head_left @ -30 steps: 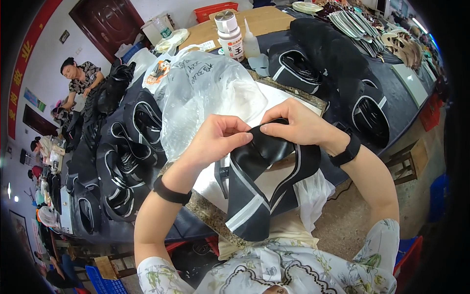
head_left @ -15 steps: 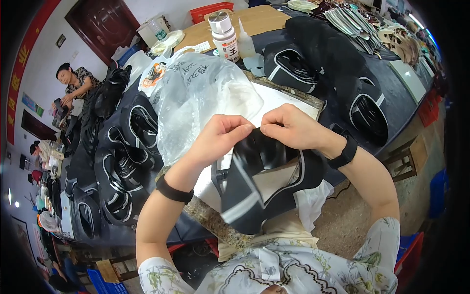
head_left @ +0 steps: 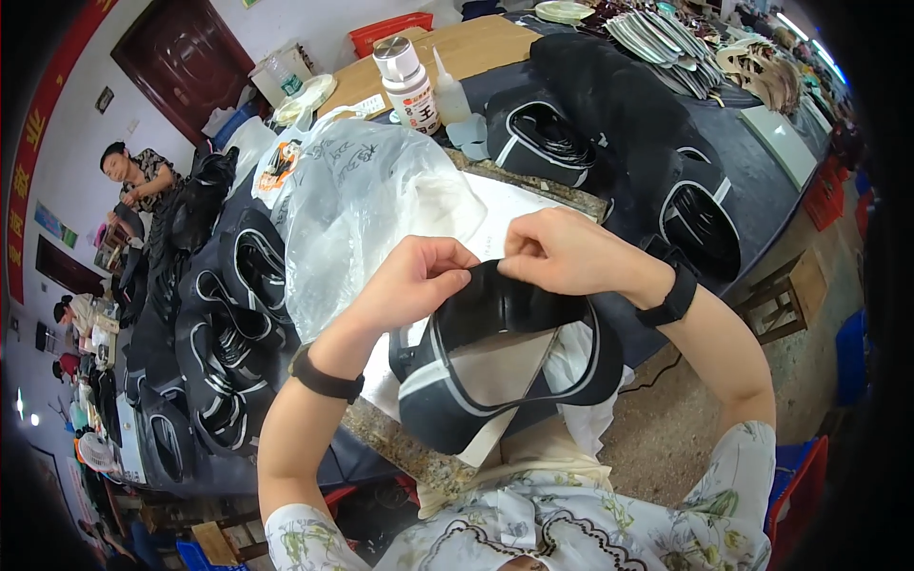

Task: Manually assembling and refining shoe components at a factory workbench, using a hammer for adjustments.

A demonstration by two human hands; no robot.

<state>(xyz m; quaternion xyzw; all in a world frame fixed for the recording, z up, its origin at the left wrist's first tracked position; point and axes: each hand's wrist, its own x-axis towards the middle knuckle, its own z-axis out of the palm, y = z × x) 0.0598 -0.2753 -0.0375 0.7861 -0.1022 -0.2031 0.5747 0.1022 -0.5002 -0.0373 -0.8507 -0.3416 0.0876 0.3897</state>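
Note:
Between my two hands hangs a black shoe upper [head_left: 440, 419] with a pale grey stripe and trim, its opening spread into a loop. My left hand [head_left: 419, 281] pinches its upper edge between thumb and curled fingers. Close beside it, my right hand [head_left: 564, 252] pinches the same edge, the fingertips a short gap apart. Beneath lies a white sheet [head_left: 490, 214] on a speckled stone slab [head_left: 400, 445]. A clear plastic bag [head_left: 347, 214] rests to the left, touching the sheet.
Stacks of black uppers stand at left [head_left: 228, 324] and right [head_left: 700, 224]. Behind the slab are a white screw-capped bottle [head_left: 411, 100], a squeeze bottle [head_left: 451, 95] and another bundle of uppers [head_left: 543, 143]. A wooden stool [head_left: 785, 305] stands at right. Another person [head_left: 143, 181] sits at far left.
The shoe upper has turned and swung left, so its loop now faces me more openly. My left hand has shifted slightly left and down, and the fingertips have drawn apart a little.

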